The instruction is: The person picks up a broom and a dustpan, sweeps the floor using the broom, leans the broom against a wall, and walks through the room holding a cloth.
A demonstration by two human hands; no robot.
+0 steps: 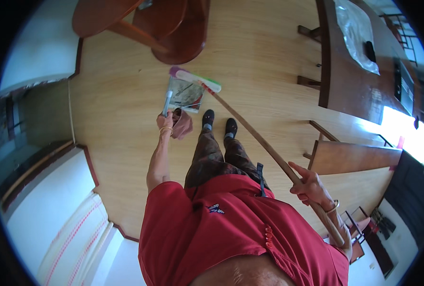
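Note:
My left hand [164, 122] grips the upright grey handle [167, 102] of a dustpan, and a dusty-pink cloth [183, 125] hangs at the same hand. The dustpan [186, 92] is low in front of my feet, with dark bits or stains visible on its pan. In my right hand [310, 186] is the wooden stick [255, 134] of a broom, its upper end lying along my forearm. The broom head [195, 77], purple, white and green, overlaps the dustpan's far edge; its contact with the pan cannot be made out.
A reddish-brown wooden chair or stool [178, 35] stands ahead on the wood-look floor [126, 107]. To the right are a dark table [355, 82] bearing a plastic sheet [357, 35], and a wooden bench [355, 157]. A doorway [36, 118] opens at left, near a striped curtain [74, 243].

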